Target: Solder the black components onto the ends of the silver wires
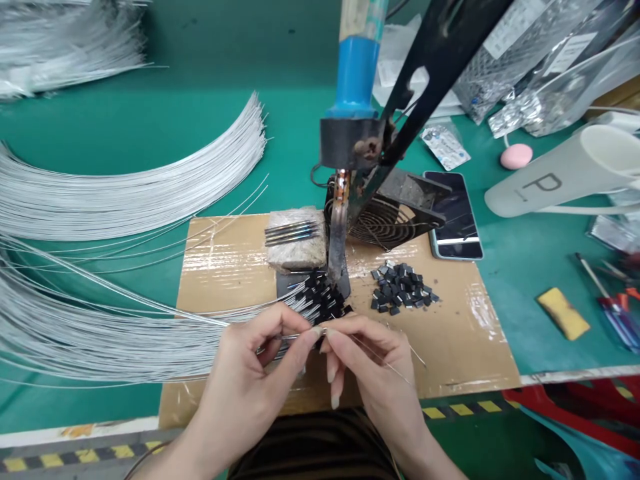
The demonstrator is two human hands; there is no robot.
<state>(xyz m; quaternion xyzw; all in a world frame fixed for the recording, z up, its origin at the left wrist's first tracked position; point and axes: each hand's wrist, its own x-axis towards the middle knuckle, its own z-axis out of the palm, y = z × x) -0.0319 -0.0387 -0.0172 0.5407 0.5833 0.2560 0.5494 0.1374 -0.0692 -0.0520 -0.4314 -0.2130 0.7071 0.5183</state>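
Note:
My left hand (260,373) pinches the end of a thin white wire between thumb and index finger. Its fingertips meet those of my right hand (373,360), which pinches a thin metallic strand that trails down to the right. What lies between the fingertips is too small to make out. Just behind them sits a cluster of black connectors (323,297) on the ends of a white wire bundle (150,343). The metal nozzle (339,233) of a blue-handled tool (356,77) points down at this cluster. Loose black pieces (403,288) form a pile at the right.
Cardboard (450,347) covers the green table (295,147). Behind the hands are a pale block (295,257) with metal rods and a black fan (390,220). A phone (454,213), a white mug (560,173) and a yellow sponge (563,313) are at right; another wire bundle (150,200) lies left.

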